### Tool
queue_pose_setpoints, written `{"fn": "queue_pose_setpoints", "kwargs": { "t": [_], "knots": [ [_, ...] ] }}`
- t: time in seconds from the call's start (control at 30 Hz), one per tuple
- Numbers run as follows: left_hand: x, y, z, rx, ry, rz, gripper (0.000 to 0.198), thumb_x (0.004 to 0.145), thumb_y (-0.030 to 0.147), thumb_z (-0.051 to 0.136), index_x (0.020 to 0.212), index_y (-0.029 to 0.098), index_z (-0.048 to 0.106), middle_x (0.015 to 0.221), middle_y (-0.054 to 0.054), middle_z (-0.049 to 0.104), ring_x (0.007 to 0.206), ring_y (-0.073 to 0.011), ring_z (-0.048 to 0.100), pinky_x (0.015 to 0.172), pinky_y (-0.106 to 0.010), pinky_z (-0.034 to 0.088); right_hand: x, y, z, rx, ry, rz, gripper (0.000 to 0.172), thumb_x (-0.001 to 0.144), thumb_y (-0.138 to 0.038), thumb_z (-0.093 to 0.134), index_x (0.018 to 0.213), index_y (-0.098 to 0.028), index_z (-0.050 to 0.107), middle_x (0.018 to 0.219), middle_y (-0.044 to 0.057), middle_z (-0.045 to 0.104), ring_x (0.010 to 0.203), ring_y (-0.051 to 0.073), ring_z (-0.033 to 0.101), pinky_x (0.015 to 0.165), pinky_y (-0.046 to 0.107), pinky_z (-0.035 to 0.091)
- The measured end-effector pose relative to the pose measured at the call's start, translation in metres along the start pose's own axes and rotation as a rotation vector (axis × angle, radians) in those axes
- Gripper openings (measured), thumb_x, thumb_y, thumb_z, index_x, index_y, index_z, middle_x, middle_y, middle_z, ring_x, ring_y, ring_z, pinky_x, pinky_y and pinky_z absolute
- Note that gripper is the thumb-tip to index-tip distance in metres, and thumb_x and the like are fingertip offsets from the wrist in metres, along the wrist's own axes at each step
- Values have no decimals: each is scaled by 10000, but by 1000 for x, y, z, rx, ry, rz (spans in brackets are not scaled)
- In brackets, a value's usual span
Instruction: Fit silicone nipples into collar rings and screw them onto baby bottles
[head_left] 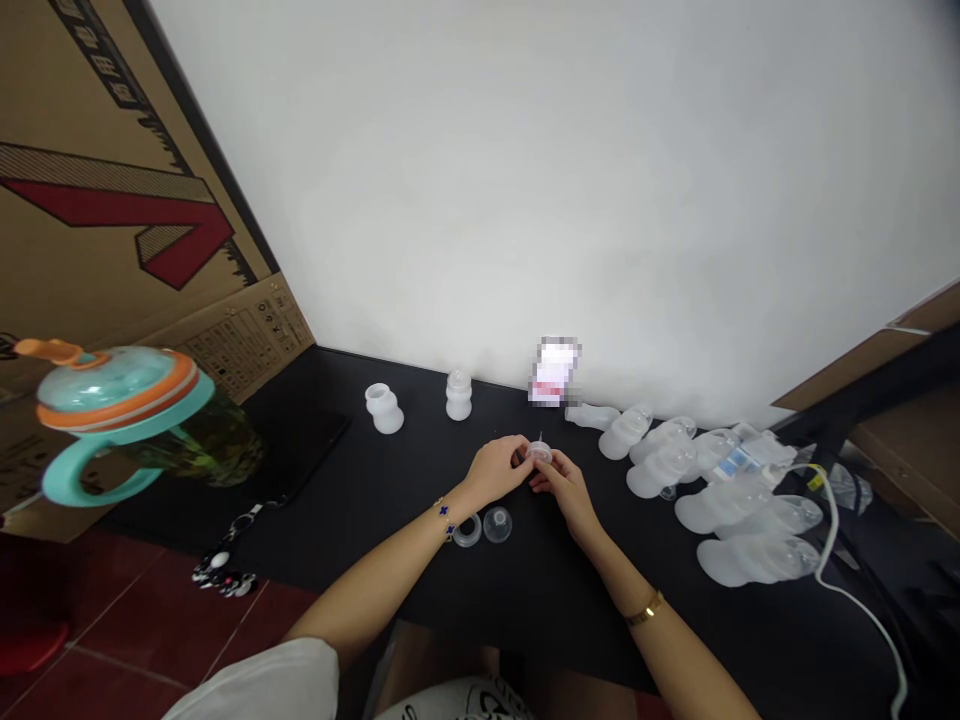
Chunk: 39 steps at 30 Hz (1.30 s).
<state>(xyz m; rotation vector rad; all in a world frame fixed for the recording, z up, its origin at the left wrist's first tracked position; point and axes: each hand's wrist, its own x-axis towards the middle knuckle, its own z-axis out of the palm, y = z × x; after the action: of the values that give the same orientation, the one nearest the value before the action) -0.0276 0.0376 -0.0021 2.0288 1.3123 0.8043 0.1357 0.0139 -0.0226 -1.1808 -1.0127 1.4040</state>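
Note:
Above the middle of the black table, my left hand and my right hand meet at a small clear bottle part. It is round, with a thin stem pointing up, and the fingers of both hands pinch it from either side. Close to my left wrist lie a translucent ring and, beside it, a clear dome cap. Farther back stands a white baby bottle without a top. To its right is a baby bottle with a clear cap, upright near the wall.
A phone with a lit, blurred screen leans on the wall. Several capped baby bottles lie on the right, near a white cable. On the left are a large turquoise-handled jug, a dark tablet-like slab and cardboard boxes.

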Motion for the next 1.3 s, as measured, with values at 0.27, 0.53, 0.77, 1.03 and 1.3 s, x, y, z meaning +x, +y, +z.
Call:
{"fn": "queue_pose_setpoints", "kwargs": {
  "t": [0.27,0.53,0.77,1.03,1.3],
  "knots": [
    [-1,0,0,52,5,27,142,873,315,578,929,222,670,875,-10,702,736,-171,624,645,-276,412,0,0,-1,-29,-8,-7,364,707,-486,823,894,-189,724,741,11,688,606,144,635,559,259,536],
    [-1,-1,1,110,11,35,119,878,310,577,915,225,653,856,8,687,743,-158,620,642,-266,399,2,3,-2,-37,-19,-6,403,670,-524,824,875,-193,721,724,2,675,598,143,630,556,260,528],
    [-2,-2,1,112,14,41,127,880,331,578,884,219,636,842,12,679,739,-155,611,636,-263,385,3,3,-2,-77,-25,-7,406,676,-542,813,864,-195,721,719,3,661,603,155,627,566,278,534],
    [-3,2,0,123,7,27,127,871,327,579,832,211,615,805,11,656,717,-149,587,628,-260,368,3,5,-3,-103,-40,-28,403,691,-563,800,819,-192,705,680,-2,634,600,155,616,568,275,528],
    [-3,3,-1,118,16,26,116,847,304,591,779,211,576,762,25,629,675,-135,553,596,-263,330,2,4,-2,-131,-46,-44,432,694,-598,791,811,-193,695,684,3,638,600,159,611,574,284,525]
  ]
}}
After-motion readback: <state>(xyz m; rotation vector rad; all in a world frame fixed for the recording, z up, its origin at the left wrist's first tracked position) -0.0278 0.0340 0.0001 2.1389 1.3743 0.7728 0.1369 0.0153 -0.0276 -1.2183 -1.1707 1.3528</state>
